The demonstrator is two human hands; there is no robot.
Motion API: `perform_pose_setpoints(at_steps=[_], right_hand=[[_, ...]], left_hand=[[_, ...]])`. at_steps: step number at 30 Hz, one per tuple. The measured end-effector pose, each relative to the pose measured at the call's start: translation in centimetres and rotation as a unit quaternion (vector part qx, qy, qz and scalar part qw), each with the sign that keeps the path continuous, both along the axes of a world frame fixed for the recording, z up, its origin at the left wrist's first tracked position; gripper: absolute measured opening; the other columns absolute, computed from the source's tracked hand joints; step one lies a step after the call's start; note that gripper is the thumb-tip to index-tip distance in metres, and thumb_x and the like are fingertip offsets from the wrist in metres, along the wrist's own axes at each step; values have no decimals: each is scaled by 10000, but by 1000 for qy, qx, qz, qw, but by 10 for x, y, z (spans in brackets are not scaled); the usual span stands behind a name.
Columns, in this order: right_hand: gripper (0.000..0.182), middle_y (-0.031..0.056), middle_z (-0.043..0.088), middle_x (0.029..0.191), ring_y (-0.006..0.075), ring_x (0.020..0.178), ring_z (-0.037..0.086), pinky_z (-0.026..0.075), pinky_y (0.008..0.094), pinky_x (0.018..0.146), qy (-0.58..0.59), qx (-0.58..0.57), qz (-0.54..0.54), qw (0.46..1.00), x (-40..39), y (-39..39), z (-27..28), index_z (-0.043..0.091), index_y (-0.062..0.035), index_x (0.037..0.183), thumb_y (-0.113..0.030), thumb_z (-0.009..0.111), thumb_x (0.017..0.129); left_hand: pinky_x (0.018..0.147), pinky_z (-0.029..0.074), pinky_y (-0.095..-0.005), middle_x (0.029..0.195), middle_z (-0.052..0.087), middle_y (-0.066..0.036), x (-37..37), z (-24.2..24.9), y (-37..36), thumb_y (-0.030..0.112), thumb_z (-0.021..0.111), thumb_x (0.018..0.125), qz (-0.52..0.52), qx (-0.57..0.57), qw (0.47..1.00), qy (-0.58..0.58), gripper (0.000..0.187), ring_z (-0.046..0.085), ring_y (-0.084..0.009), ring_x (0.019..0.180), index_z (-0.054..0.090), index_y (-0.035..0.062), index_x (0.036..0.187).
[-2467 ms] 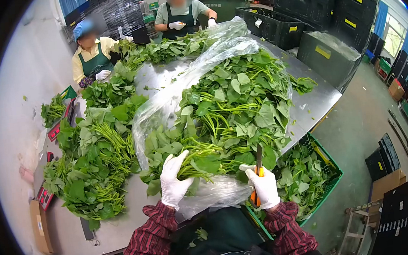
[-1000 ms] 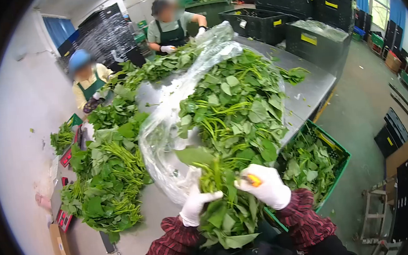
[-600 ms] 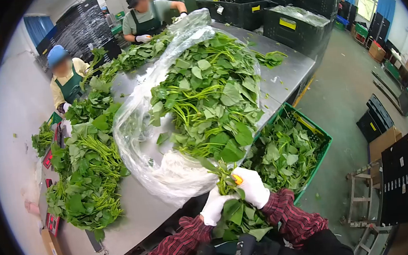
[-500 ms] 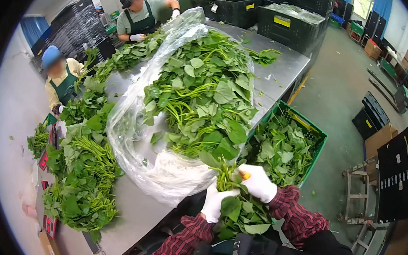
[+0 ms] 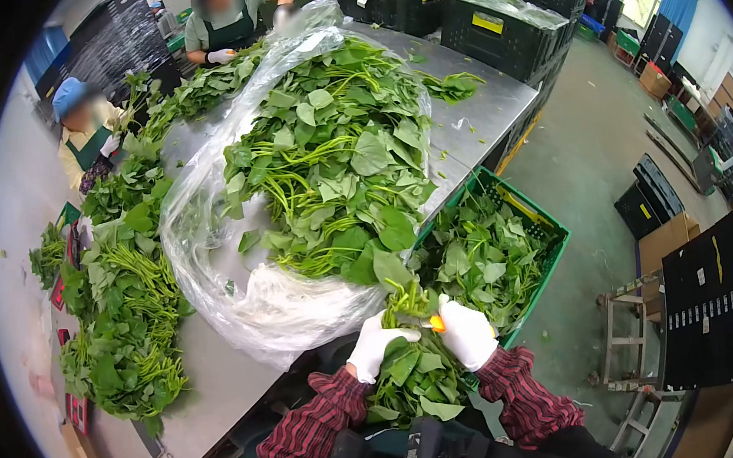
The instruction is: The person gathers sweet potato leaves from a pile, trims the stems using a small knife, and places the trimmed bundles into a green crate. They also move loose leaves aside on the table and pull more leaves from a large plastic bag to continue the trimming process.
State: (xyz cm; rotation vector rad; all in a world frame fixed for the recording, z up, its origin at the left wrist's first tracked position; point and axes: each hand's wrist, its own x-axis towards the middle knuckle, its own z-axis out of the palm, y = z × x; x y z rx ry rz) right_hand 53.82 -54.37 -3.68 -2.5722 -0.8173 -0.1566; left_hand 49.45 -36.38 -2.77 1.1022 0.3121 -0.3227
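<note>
In a white glove, my left hand (image 5: 375,350) is closed around a bunch of leafy greens (image 5: 414,373), whose cut-looking stems and a few leaves stick up above the fingers. My right hand (image 5: 470,335), also gloved, grips what looks like a small knife with an orange handle (image 5: 437,323), close against the stems; its blade is hard to make out. Beyond both hands, a large heap of greens (image 5: 327,171) lies on an opened clear plastic bag (image 5: 261,317). Right of that, a green crate (image 5: 552,256) holds more loose leaves.
A long pile of greens (image 5: 121,311) covers the left side of the metal table (image 5: 228,346). Two co-workers (image 5: 226,23) stand across it. Black crates (image 5: 489,35) are stacked at the far end. A metal trolley (image 5: 625,342) stands on the floor at right.
The view has shifted, moving the scene left in the picture. My right hand has turned slightly, showing more of the orange handle at the stems. A co-worker's gloved hand at left has risen.
</note>
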Motion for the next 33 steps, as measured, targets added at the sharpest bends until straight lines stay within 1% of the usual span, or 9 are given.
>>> perform_pose_setpoints(at_steps=[7,10,12,15,18,22,29,31,33], right_hand=[[83,172,606,684,334,658,626,493,407,586,56,18,-39,997,28,-16,-42,546,-9,854,-67,526,798],[82,176,606,666,348,658,623,493,424,597,97,-107,-163,976,56,-94,-119,570,-38,796,-114,549,815],[111,171,611,659,352,652,619,491,427,593,109,-104,-211,966,56,-94,-96,563,-52,779,-155,593,807],[175,144,621,732,324,652,620,491,396,577,31,32,-104,994,16,-49,-23,615,-61,972,-136,584,818],[273,128,604,763,295,674,615,487,375,573,29,22,-21,999,-4,-19,3,581,-35,1103,-120,550,846],[194,142,602,752,314,641,611,483,397,561,93,-43,-49,994,0,-8,-6,571,-18,1016,-126,526,861],[130,179,620,677,357,664,620,486,444,591,164,-161,-178,957,33,-97,-99,583,-18,768,-146,581,792],[128,172,635,726,346,695,628,496,423,613,141,-138,-169,966,23,-81,-60,616,-31,860,-120,590,772],[111,167,622,737,361,687,617,492,435,606,77,34,-105,991,6,-57,-16,592,-52,867,-99,558,772]], left_hand=[[731,469,-243,929,644,-19,-3,-16,0,-22,706,687,-38,22,998,39,367,578,-97,797,613,-21,1041],[733,472,-246,915,650,-10,-9,-8,-4,-14,713,671,-12,77,995,-56,399,581,-99,782,603,-36,1054],[730,473,-251,917,654,-17,3,-26,2,-8,713,670,7,86,994,-71,389,581,-101,779,606,-34,1042],[713,476,-263,892,669,-53,3,-39,-2,52,735,656,16,146,988,-49,375,583,-108,759,612,-21,1004],[709,491,-299,842,674,-121,1,-31,-13,151,765,618,5,306,945,-113,433,634,-181,743,610,-7,990],[705,504,-377,858,659,-179,-4,-25,-20,217,750,593,11,443,890,-105,451,640,-321,808,614,40,985],[671,495,-402,783,650,-166,-18,12,-23,248,709,602,-19,512,844,-158,423,626,-341,748,603,75,973],[666,493,-401,784,650,-159,-16,7,-21,252,710,607,-17,527,835,-158,414,626,-337,750,601,80,968],[652,491,-411,761,645,-151,-12,4,-24,254,709,610,-21,537,827,-168,407,624,-337,735,595,85,963]])
